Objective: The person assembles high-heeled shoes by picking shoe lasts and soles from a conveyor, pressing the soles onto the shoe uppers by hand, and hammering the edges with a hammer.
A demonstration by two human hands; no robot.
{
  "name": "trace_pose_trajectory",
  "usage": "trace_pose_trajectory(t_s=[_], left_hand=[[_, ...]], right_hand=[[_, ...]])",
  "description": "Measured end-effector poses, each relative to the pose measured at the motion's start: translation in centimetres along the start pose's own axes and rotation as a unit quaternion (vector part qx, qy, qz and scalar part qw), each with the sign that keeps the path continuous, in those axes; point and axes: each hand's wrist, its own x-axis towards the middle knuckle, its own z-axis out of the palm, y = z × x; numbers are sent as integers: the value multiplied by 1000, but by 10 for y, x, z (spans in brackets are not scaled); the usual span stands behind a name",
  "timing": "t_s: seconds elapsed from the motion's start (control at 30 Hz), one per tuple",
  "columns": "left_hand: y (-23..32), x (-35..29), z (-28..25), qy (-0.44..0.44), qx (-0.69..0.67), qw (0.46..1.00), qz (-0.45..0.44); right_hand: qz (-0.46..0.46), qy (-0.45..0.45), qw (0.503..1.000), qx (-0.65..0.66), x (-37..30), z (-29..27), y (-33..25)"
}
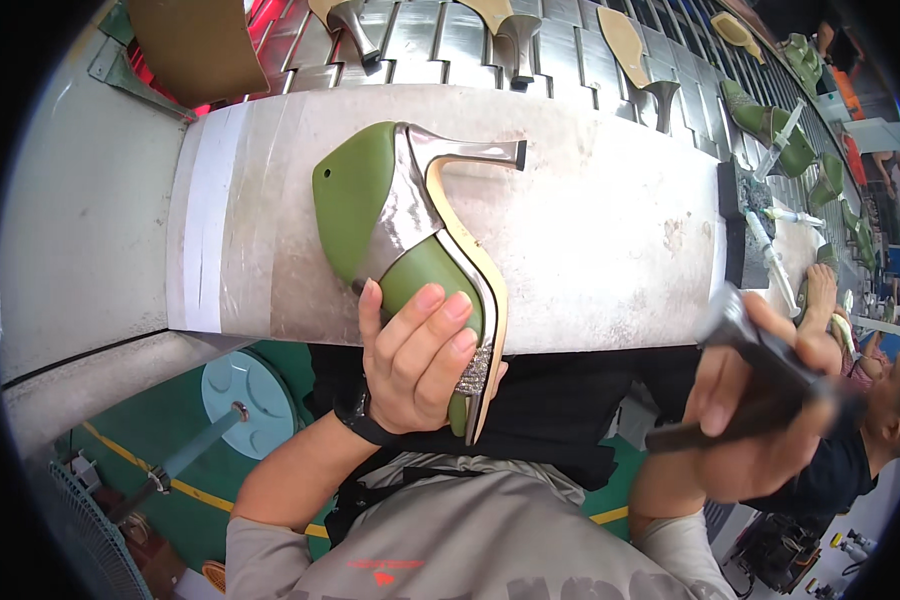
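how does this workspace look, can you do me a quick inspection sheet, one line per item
surface: pale bench, stained, a white strip across its left end
job's things: silver shoe on a green last, heel up, glittery band near the toe; dark tool, blurred, kind unclear
clutter: syringes at a dark block, bench's right end
grippers: left hand holds the shoe and last, fingers wrapped around; right hand grips the tool, apart from the shoe
cables: nothing seen on the bench
surroundings: conveyor beyond with soles; blue disc lower left; a person at right
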Motion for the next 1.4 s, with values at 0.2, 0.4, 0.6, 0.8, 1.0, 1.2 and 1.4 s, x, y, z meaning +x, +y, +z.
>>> trace_pose_trajectory(t_s=[0.2, 0.4, 0.6, 0.8, 1.0, 1.2, 1.4], left_hand=[[2, 7, 12, 57, -9, 998, -39], [-3, 2, 1, 10, 2, 1000, -14], [-5, 8, 5, 60, -14, 998, -34], [-10, 21, -9, -3, -68, 997, -31], [-43, 45, -63, 280, -565, 701, -333], [-69, 21, -98, 52, -801, 530, -273], [-48, 34, -111, 52, -725, 556, -402]], right_hand=[[270, -159, 948, -57, 3, 36, 31], [71, -33, 993, -88, 4, 35, -3], [103, -243, 948, -179, -23, 39, 27], [-123, -248, 826, -491, 41, 12, 66], [72, -231, 909, -339, -18, -1, 19], [461, -81, 823, 322, -63, 8, 68], [289, -239, 921, 100, -107, 24, 54]])
